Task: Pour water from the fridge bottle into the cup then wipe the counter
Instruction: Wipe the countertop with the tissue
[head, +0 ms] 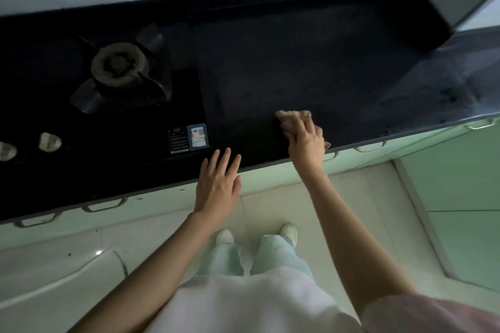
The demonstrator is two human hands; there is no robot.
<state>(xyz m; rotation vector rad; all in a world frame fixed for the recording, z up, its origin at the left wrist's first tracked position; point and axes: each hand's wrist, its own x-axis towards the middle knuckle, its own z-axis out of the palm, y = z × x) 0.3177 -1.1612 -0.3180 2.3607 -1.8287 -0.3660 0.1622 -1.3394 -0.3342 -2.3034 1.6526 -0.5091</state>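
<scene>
The counter point(311, 67) is a dark, matte slab with a faint speckle, its front edge running from lower left to upper right above pale green cabinet fronts point(162, 200) with thin metal handles. On it, near that front edge, the right hand point(305, 140) presses a small pinkish-tan cloth point(290, 117), soft and crumpled; the fingers curl over it and clamp it to the surface, so only its far end and a corner by the wrist show. The cloth's long axis cannot be judged, most of it being under the hand; its visible end points away from the person, toward the wall. The left hand point(219, 181) hovers over the counter's front edge, fingers straight and slightly spread, holding nothing. To the left sits a black glass hob point(108, 130) with a round, dull burner point(119, 63), two pale knobs point(50, 141) and small printed labels point(189, 139), their text too small to read. The scene is dim, and no bottle or cup can be made out.
</scene>
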